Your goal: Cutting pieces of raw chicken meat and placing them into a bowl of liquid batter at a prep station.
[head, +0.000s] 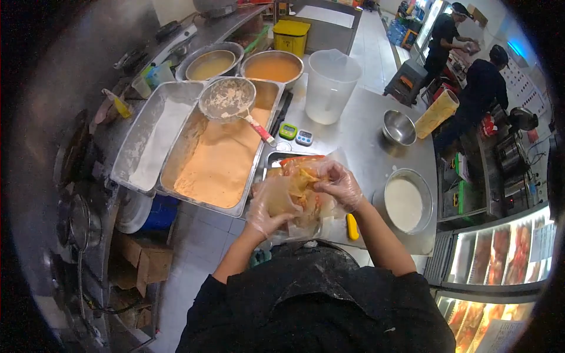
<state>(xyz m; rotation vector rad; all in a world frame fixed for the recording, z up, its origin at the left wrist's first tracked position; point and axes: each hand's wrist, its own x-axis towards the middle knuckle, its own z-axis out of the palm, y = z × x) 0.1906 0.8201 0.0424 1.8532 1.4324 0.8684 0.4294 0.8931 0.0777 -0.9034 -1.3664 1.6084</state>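
Note:
My left hand (270,212), in a clear plastic glove, holds one side of a clear plastic bag (309,223) low over the counter's front edge. Yellowish, marinated-looking pieces of food (304,176) show at the bag's mouth; what they are is unclear. My right hand (337,183), gloved alike, pinches a piece at the other side with thumb and fingers. Behind and under the hands a metal tray (274,159) is mostly hidden. A yellow-handled tool (352,227), perhaps a cutter, lies by my right forearm.
Left stand a deep pan of orange breading (216,163), a handled sieve (227,99) on it, and a pan of white powder (152,145). Beyond are two timers (288,131) and a plastic jug (331,88). At right sit a metal bowl (399,128) and batter pot (404,203). Two people work farther off.

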